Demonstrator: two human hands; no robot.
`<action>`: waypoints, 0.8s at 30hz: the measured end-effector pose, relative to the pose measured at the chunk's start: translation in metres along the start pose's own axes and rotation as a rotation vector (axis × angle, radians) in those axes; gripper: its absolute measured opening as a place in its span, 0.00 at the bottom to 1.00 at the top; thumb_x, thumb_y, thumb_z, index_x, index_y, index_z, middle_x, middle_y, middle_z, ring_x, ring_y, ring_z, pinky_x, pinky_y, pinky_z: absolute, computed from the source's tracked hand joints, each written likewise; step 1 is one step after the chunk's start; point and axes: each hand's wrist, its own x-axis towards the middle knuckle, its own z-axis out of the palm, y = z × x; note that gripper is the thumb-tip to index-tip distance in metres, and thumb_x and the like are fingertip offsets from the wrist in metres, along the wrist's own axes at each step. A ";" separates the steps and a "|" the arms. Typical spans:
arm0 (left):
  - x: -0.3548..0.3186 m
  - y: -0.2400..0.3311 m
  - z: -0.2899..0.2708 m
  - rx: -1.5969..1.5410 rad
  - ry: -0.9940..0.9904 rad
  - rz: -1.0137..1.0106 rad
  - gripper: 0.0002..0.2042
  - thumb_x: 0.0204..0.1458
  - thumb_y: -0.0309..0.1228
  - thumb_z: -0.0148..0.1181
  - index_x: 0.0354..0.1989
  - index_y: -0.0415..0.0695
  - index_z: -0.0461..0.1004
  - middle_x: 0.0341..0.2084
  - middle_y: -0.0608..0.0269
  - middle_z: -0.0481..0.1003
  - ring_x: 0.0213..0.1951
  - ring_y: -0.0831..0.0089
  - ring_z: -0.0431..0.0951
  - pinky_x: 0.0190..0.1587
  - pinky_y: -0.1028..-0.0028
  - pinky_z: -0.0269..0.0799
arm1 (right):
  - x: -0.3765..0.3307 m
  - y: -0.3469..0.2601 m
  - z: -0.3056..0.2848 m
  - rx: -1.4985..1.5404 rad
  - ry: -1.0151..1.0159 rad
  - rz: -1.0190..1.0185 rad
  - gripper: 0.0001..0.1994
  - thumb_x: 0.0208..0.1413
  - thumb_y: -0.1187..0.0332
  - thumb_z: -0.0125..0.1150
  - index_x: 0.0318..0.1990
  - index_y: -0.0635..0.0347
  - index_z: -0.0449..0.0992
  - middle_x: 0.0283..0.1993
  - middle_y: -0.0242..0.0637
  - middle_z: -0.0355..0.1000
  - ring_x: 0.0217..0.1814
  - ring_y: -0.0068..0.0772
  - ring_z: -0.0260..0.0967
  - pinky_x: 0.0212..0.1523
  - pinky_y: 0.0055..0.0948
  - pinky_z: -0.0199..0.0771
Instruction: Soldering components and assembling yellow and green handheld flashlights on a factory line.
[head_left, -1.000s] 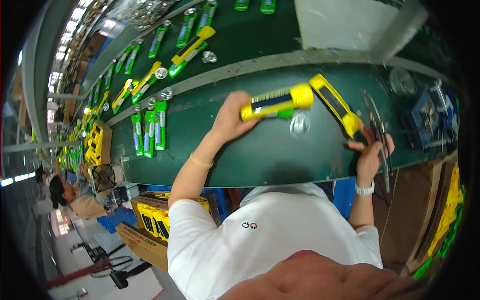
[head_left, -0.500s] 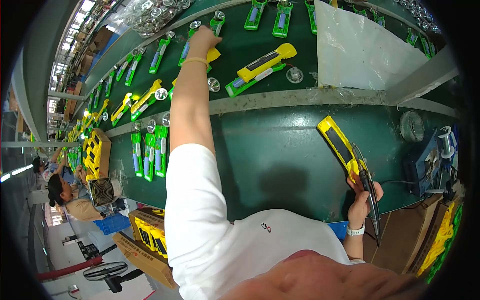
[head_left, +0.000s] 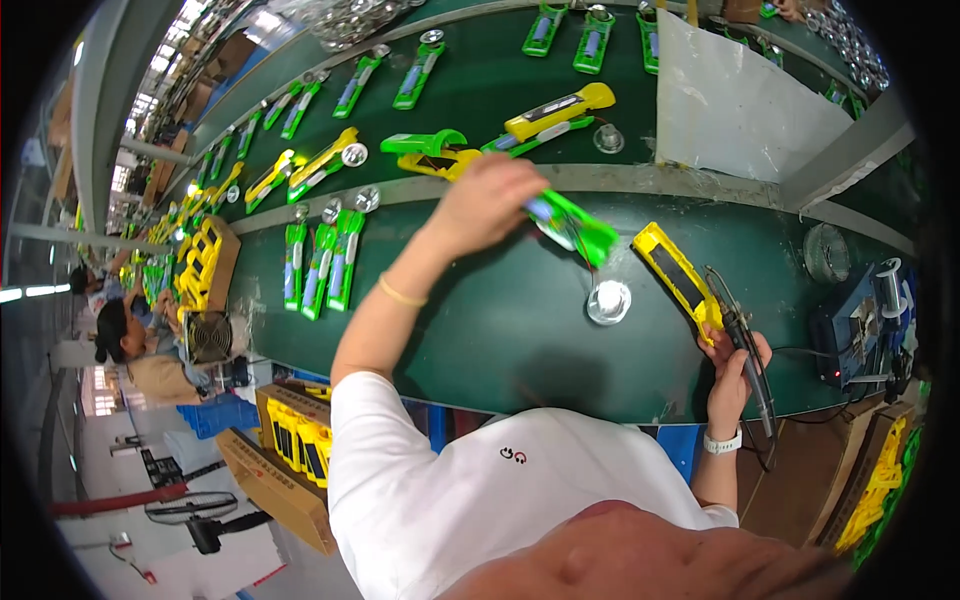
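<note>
Over the near bench my left hand (head_left: 490, 205) is closed on one end of a green flashlight housing (head_left: 590, 238), which is slightly blurred. A blue cell shows in that housing, and thin wires run down from it to a silver reflector (head_left: 608, 301) close to the bench top. At the right, my right hand (head_left: 733, 365) is closed around a yellow flashlight cover (head_left: 676, 275) with a dark panel. The same hand also grips a black soldering iron (head_left: 741, 345) lying across its fingers. How the fingers divide the two is partly hidden.
Three green housings (head_left: 320, 265) lie left on the near bench. Beyond the metal rail (head_left: 640, 180) are several green and yellow flashlight halves (head_left: 560, 110). A blue soldering station (head_left: 848, 335) and solder spool (head_left: 892, 285) stand right. Left are a small fan (head_left: 209, 337) and co-workers (head_left: 130, 340).
My left hand has come back from the far row toward me, bringing a green housing and its wired reflector over the near bench. My right hand keeps its hold, nearly in place.
</note>
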 end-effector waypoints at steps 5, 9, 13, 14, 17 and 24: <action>-0.017 0.011 0.014 -0.019 0.066 -0.057 0.26 0.35 0.23 0.63 0.48 0.46 0.67 0.45 0.60 0.70 0.50 0.62 0.70 0.53 0.58 0.63 | 0.009 -0.010 0.022 0.104 -0.065 0.072 0.17 0.64 0.63 0.39 0.55 0.59 0.49 0.43 0.49 0.70 0.47 0.44 0.71 0.47 0.39 0.74; -0.001 0.048 0.006 -0.220 0.103 0.033 0.25 0.35 0.30 0.65 0.46 0.45 0.69 0.37 0.58 0.70 0.41 0.58 0.70 0.43 0.63 0.65 | 0.009 -0.005 0.024 0.095 0.013 0.027 0.15 0.64 0.62 0.39 0.54 0.58 0.51 0.40 0.45 0.70 0.43 0.37 0.72 0.42 0.35 0.77; -0.027 0.125 0.018 -0.358 -0.187 0.185 0.20 0.44 0.41 0.60 0.45 0.45 0.70 0.38 0.62 0.70 0.45 0.64 0.68 0.49 0.63 0.61 | 0.001 -0.008 0.031 0.089 -0.036 0.038 0.17 0.63 0.60 0.40 0.54 0.58 0.52 0.38 0.43 0.69 0.39 0.31 0.71 0.38 0.32 0.77; -0.032 0.133 0.017 -0.362 -0.155 0.187 0.22 0.44 0.44 0.59 0.45 0.45 0.70 0.40 0.62 0.70 0.47 0.64 0.68 0.50 0.63 0.61 | -0.002 -0.007 0.034 0.075 -0.075 0.048 0.16 0.63 0.60 0.40 0.54 0.58 0.52 0.38 0.43 0.69 0.39 0.31 0.71 0.37 0.30 0.76; -0.030 0.121 -0.012 -0.380 -0.026 0.147 0.22 0.44 0.45 0.60 0.45 0.45 0.70 0.42 0.61 0.70 0.49 0.63 0.67 0.51 0.63 0.61 | -0.002 0.002 0.035 -0.015 -0.107 0.041 0.16 0.64 0.61 0.40 0.54 0.57 0.52 0.36 0.42 0.70 0.37 0.30 0.71 0.33 0.24 0.71; -0.106 -0.048 -0.049 0.141 -0.171 -0.511 0.26 0.41 0.31 0.59 0.53 0.45 0.62 0.53 0.55 0.65 0.59 0.59 0.60 0.59 0.59 0.54 | 0.005 -0.002 0.038 0.121 -0.073 0.022 0.14 0.64 0.62 0.39 0.53 0.57 0.53 0.35 0.42 0.70 0.35 0.30 0.71 0.33 0.22 0.64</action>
